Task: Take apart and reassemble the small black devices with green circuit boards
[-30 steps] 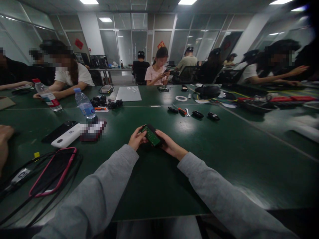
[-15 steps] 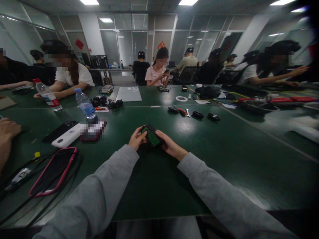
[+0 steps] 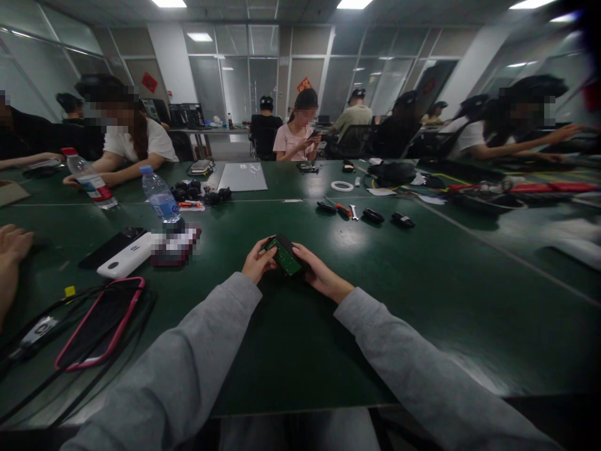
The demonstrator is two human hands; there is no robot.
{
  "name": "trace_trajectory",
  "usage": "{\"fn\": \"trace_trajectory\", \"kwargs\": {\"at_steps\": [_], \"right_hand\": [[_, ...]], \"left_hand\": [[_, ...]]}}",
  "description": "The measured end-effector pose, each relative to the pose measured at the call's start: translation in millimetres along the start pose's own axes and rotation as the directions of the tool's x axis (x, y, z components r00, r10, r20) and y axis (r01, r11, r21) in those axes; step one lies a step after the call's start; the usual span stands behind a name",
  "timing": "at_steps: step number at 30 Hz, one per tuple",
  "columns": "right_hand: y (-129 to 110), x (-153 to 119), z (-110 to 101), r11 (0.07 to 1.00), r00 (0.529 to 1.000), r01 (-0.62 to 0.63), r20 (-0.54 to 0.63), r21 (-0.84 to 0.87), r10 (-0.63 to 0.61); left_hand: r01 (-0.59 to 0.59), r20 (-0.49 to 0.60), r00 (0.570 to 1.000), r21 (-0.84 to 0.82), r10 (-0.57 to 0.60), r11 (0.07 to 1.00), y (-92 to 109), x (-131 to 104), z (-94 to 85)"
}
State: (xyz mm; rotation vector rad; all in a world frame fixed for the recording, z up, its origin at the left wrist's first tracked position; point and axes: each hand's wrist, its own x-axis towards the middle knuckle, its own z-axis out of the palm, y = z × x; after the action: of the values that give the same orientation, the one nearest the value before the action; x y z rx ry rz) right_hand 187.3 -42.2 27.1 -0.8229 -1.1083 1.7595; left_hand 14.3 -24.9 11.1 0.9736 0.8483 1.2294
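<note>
Between my two hands is a green circuit board [image 3: 285, 258] set against a black part [image 3: 285, 242], tilted over the table. My left hand [image 3: 257, 262] grips its left side, the thumb lying on the board's face. On the other side my right hand [image 3: 322, 270] is closed round the right edge, fingers partly hidden beneath. Beyond the hands lie an orange-and-black screwdriver [image 3: 344, 211], a small wrench [image 3: 354, 213] and several small black pieces, one of them a black oblong part [image 3: 373, 216].
On the left are a white power bank [image 3: 126, 257], a pink-rimmed phone [image 3: 101, 326] with black cables, and a blue-capped water bottle [image 3: 160, 197]. Another person's hand [image 3: 14, 247] rests at the far left. A silver laptop [image 3: 243, 177] and a white tape ring [image 3: 342, 186] lie farther back.
My hands and the circuit board look the same as before. The other person's hand at the far left has shifted slightly left.
</note>
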Motion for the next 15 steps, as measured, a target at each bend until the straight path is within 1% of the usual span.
{"fn": "trace_trajectory", "kwargs": {"at_steps": [2, 5, 7, 12, 15], "right_hand": [[-0.1, -0.4, 0.7, 1.000, 1.000, 0.007, -0.013, 0.000, -0.007], [-0.9, -0.8, 2.0, 1.000, 0.996, -0.013, -0.083, 0.002, 0.014], [-1.4, -0.8, 2.7, 1.000, 0.994, -0.024, -0.102, 0.004, 0.025], [-1.9, -0.6, 3.3, 1.000, 0.999, -0.015, -0.045, 0.008, 0.015], [-1.7, 0.2, 2.7, 0.999, 0.999, 0.000, -0.043, 0.034, 0.001]], "left_hand": [[0.003, -0.005, 1.000, 0.000, -0.003, 1.000, -0.2, 0.2, 0.1], [-0.003, -0.011, 1.000, -0.010, 0.003, 1.000, -0.5, 0.8, 0.2], [-0.004, -0.010, 1.000, -0.016, 0.004, 1.000, -0.7, 1.1, 0.2], [0.006, -0.012, 1.000, -0.018, -0.006, 1.000, -0.5, 0.8, 0.9], [0.019, -0.018, 1.000, -0.019, -0.020, 1.000, 0.3, 0.2, 2.0]]}}
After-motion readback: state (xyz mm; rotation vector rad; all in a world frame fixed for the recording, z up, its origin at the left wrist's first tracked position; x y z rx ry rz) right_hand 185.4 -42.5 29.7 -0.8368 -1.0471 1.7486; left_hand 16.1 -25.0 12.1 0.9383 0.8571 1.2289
